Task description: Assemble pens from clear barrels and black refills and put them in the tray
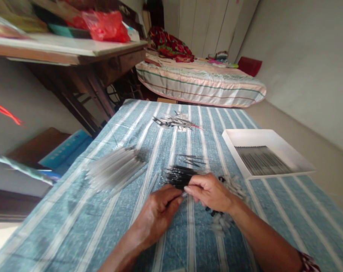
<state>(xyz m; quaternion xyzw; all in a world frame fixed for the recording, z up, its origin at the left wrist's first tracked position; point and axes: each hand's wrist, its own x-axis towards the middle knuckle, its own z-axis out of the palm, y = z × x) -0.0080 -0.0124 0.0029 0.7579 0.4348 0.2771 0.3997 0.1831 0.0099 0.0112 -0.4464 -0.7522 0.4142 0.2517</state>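
My left hand point(163, 204) and my right hand point(209, 192) meet near the middle of the table, fingers pinched; whatever is between the fingertips is too small and blurred to make out. Just beyond them lies a pile of thin black sticks point(178, 174), partly hidden by my right hand. A few more dark thin sticks point(191, 160) are scattered behind that pile. To the left rests a bundle of translucent grey tubes point(116, 168), looking like pen barrels. Small whitish pieces point(236, 187) and black bits point(216, 213) lie around my right wrist, partly covered by it.
A shallow white box point(296, 166) at the right holds a row of dark slim sticks point(263, 159). Toward the far end lies a heap of mixed thin parts point(177, 121). A wooden table with a red bag point(107, 26) stands at left; a bed point(199, 83) is behind.
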